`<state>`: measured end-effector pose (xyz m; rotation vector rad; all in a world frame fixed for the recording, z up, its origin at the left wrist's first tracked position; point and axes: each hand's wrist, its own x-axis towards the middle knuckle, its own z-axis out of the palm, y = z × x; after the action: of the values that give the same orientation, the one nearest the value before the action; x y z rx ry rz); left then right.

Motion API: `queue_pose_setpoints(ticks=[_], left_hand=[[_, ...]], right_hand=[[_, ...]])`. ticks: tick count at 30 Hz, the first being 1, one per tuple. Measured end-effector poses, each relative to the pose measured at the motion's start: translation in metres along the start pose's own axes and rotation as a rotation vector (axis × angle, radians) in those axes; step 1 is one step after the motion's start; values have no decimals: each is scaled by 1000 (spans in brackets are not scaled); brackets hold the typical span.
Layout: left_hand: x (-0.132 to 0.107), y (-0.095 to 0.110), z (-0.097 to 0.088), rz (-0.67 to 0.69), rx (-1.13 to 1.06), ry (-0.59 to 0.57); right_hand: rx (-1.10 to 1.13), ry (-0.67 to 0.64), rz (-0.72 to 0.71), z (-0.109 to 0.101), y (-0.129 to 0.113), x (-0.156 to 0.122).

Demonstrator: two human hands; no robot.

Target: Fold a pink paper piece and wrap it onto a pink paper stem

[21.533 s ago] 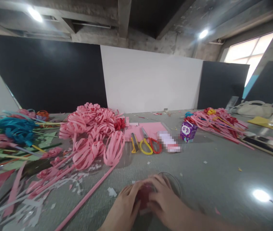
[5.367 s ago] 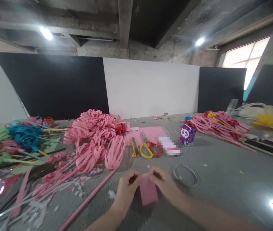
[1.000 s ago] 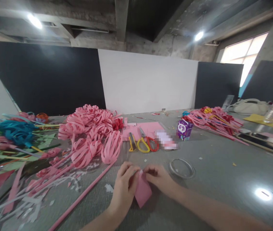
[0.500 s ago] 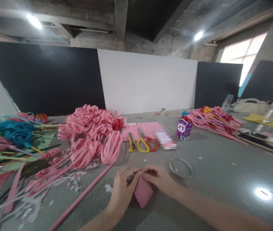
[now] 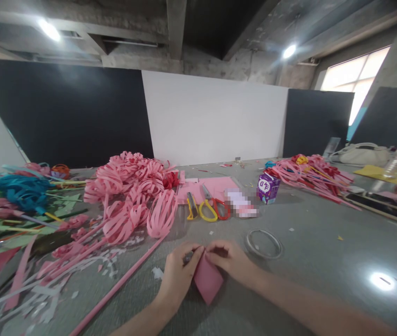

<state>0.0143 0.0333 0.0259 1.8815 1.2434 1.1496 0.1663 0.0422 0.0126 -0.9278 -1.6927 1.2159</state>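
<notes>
Pinching the top edge of the pink paper piece (image 5: 208,283) with both hands: left hand (image 5: 178,275) and right hand (image 5: 231,260) are gripping it from either side, fingertips nearly meeting. Paper is sitting on the gray table (image 5: 306,280), front centre. Clear tape ring (image 5: 264,243) is sitting just right of the right hand; scissors (image 5: 215,210) are lying well beyond it.

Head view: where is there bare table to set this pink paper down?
Bare grey table lies right of the clear ring, up to the purple carton. A narrow strip runs between the right hand and the scissors. Left of the pink rod, pink strips crowd everything.
</notes>
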Motion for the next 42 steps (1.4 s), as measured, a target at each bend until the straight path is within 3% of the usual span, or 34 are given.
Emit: queue_pose_setpoints(ticks=[25,30,37,42], left_hand=[[4,-4,-1,-72,-75,-70],[3,-4,0,-50,-41,-43],[0,1,0,44,173,19],[-1,-5,1,-5,160,118]], right_hand=[[-5,14,0,0,2,1],[-24,4,-4,0,4,1],[-38,2,6,0,4,1],[-22,31,27,0,5,2]])
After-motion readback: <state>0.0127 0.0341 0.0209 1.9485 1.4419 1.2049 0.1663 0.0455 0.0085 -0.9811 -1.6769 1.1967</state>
